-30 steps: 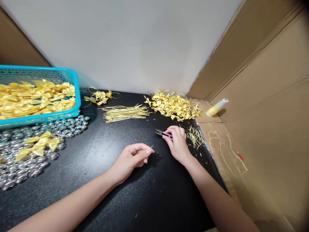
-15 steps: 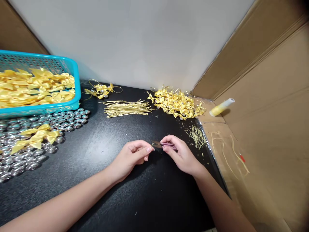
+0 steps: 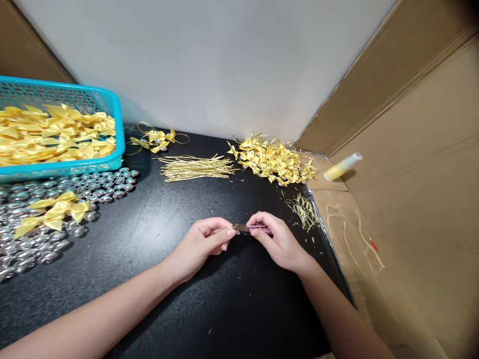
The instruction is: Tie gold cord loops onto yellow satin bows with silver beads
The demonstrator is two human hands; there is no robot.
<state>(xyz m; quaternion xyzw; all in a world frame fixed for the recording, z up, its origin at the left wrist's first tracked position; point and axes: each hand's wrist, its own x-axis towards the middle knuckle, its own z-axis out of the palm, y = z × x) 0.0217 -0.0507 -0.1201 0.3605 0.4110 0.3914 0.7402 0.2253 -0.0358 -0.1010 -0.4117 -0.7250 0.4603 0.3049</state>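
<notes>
My left hand [image 3: 211, 242] is closed in a pinch. A short tuft of gold cord [image 3: 235, 227] sticks out at its fingertips; the rest is hidden in the fingers. My right hand [image 3: 279, 242] grips small thread snips [image 3: 260, 228] with pink handles, the flat dark blades pointing left and reaching the cord at my left fingertips. Both hands are just above the black table [image 3: 168, 294]. Beyond them lies a bundle of straight gold cords [image 3: 198, 167]. Cut cord scraps [image 3: 305, 212] are heaped to the right of my right hand.
A turquoise basket [image 3: 119, 124] of yellow satin bows stands at the left. Silver beads [image 3: 41, 244] spread before it, with loose bows [image 3: 58, 212] on top. Finished beaded bows [image 3: 275, 159] are piled at the back right, a few more [image 3: 159, 138] at the back. Cardboard [image 3: 411, 149] borders the right.
My right hand and the snips have shifted slightly left, closer to my left fingertips. The left hand stays nearly in place, its pinch unchanged.
</notes>
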